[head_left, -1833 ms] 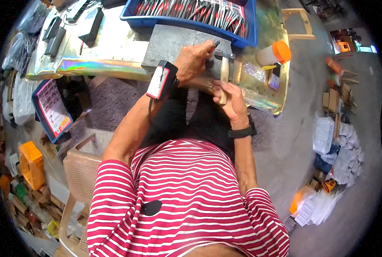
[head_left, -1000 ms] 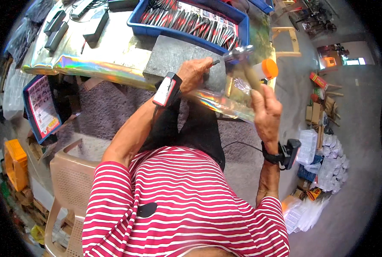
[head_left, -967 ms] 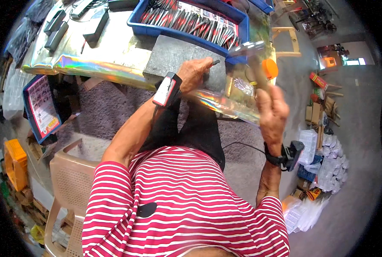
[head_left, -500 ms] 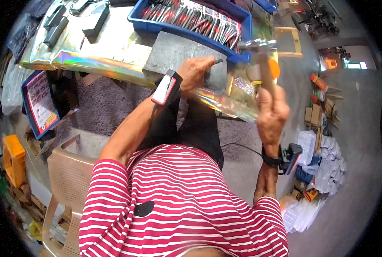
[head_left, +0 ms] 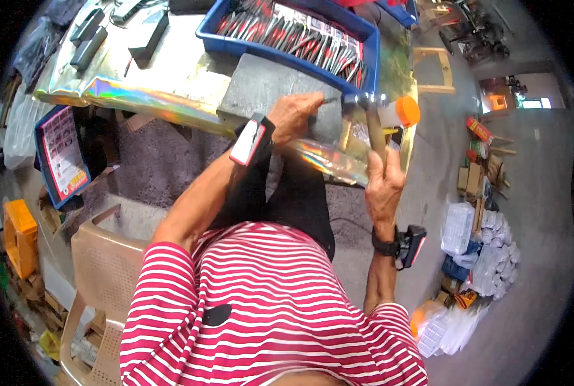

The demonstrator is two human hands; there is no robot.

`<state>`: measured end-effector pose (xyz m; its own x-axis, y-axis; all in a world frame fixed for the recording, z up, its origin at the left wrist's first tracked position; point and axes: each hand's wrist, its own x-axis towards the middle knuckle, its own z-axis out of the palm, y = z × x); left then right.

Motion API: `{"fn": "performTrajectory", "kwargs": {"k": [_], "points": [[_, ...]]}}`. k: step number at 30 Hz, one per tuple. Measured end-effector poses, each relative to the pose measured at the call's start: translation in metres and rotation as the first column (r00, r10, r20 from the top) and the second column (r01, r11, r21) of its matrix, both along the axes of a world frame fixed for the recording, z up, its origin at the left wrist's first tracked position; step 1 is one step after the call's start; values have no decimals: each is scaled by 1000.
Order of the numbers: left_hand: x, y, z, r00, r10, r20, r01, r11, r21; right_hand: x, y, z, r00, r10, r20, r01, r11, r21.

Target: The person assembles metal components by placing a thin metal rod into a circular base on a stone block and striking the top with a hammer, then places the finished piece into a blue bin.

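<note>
My left hand (head_left: 292, 118) rests over a grey block (head_left: 251, 83) at the table's front edge. Its fingers are closed on a thin dark rod-like piece (head_left: 330, 100), whose end sticks out to the right; the rest is hidden by the fingers. My right hand (head_left: 385, 183) grips the wooden handle of a hammer (head_left: 376, 132). The hammer's metal head, slightly blurred, is just right of the dark piece, with a small gap seeming to separate them. Behind the block stands a blue bin (head_left: 287, 55) packed with many red-and-black thin pieces.
An orange-lidded jar (head_left: 406, 112) stands right of the hammer. Several dark oblong blocks (head_left: 150, 40) lie at the table's left. A beige plastic chair (head_left: 103, 257) is at my left. Plastic-wrapped goods (head_left: 489, 264) and boxes sit on the floor to the right.
My right hand has brought the hammer left and down, closer to the dark piece. The left hand keeps its hold on the block. The orange-lidded jar shows more fully.
</note>
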<state>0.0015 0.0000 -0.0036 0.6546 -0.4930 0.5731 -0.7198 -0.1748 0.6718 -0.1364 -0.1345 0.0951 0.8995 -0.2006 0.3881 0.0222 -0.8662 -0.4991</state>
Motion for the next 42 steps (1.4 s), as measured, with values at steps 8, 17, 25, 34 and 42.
{"fn": "performTrajectory", "kwargs": {"k": [8, 17, 25, 34, 42], "points": [[-1, -3, 8, 998, -35, -42, 37, 999, 32, 2, 5, -71, 962, 11, -272, 253, 329, 910], [52, 5, 24, 942, 276, -193, -276, 961, 26, 6, 11, -87, 949, 150, -279, 243, 220, 945], [129, 14, 17, 869, 495, 26, -471, 809, 350, 2, -9, -104, 862, 238, -447, 225, 610, 759], [129, 7, 27, 881, 473, 16, -373, 672, 639, 29, -16, -36, 843, -131, -522, 66, 988, -141], [137, 13, 14, 895, 439, -78, -361, 817, 450, 88, 5, 13, 955, 60, -289, -77, 996, -48]]}}
